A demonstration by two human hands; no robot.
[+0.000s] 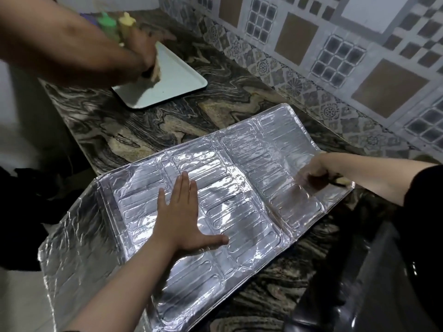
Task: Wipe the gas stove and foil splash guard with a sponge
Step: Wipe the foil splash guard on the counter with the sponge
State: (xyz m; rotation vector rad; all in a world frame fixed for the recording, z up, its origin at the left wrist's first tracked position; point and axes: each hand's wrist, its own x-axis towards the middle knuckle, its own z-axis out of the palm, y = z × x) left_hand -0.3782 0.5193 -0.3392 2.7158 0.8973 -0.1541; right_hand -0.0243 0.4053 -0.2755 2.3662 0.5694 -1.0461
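The silver foil splash guard (pixel 239 168) lies unfolded flat on the marbled counter, its left panel hanging over the counter's edge. My left hand (pixel 184 214) rests palm down on its middle panel, fingers spread. On the right panel, my right hand (pixel 316 168) is closed around a yellow sponge (pixel 344 181) with a dark scouring side, pressed against the foil near the far right edge. The black gas stove (pixel 374 283) shows at the bottom right, partly out of frame.
Another person's arm (pixel 72 44) reaches in from the top left, rubbing a white rectangular tray (pixel 182 82) with a sponge. Green and yellow bottles (pixel 115 25) stand behind it. A patterned tile wall (pixel 335 56) runs along the back of the marbled counter (pixel 143 130).
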